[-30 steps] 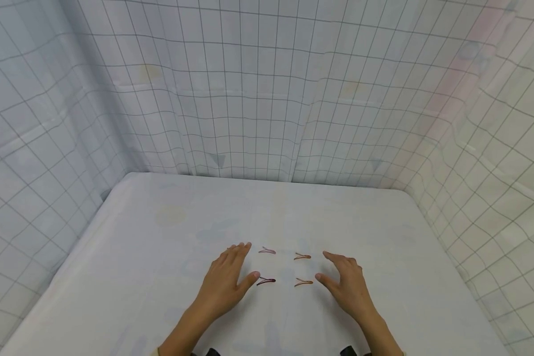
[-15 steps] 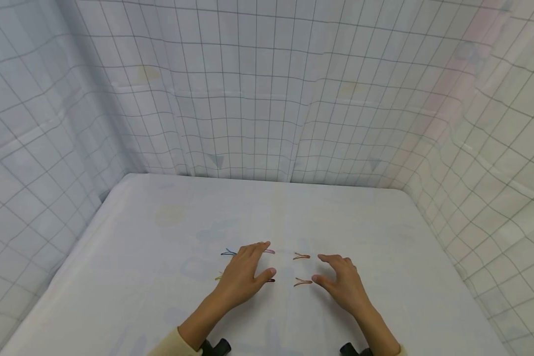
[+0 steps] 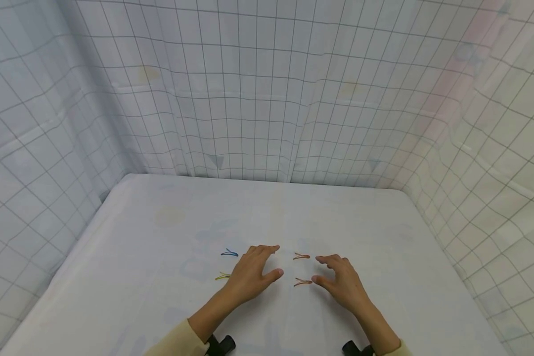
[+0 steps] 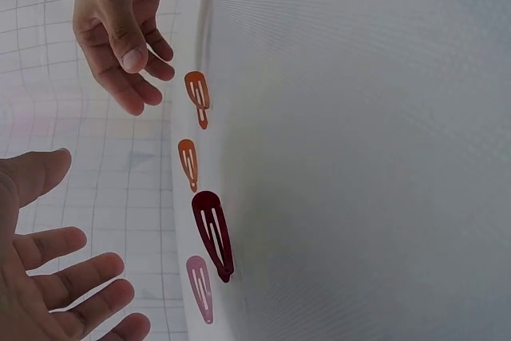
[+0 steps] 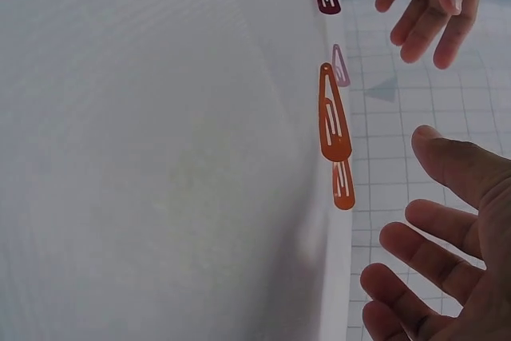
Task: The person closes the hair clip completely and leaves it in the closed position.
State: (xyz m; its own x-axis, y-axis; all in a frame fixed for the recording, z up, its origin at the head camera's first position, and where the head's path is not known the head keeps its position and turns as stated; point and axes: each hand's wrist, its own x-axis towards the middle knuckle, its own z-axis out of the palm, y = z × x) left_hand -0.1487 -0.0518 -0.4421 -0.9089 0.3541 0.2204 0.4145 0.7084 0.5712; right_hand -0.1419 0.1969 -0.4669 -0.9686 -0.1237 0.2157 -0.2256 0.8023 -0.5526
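Snap hair clips lie spread on the white cloth-covered table. My left hand [image 3: 251, 276], fingers relaxed and thumb apart, hovers over the left-middle ones and holds nothing. It hides a dark red clip [image 4: 212, 233] and a pink clip [image 4: 200, 289] from the head view. To its left are a blue clip [image 3: 229, 252] and a yellow clip [image 3: 223, 276], the latter partly covered by the hand. Two orange clips, one farther [image 3: 301, 256] and one nearer [image 3: 302, 282], sit between the hands. My right hand [image 3: 343, 283] is beside them, fingers loosely bent, gripping nothing.
A white table [image 3: 360, 222] spreads out beneath the hands. Grid-patterned white curtains [image 3: 267, 99] enclose it at the back and both sides. Black wrist mounts [image 3: 220, 345] show at the lower edge.
My left hand has moved right, uncovering the blue and yellow clips and coming over the pink and dark red ones. My right hand has shifted slightly left, near the orange clips.
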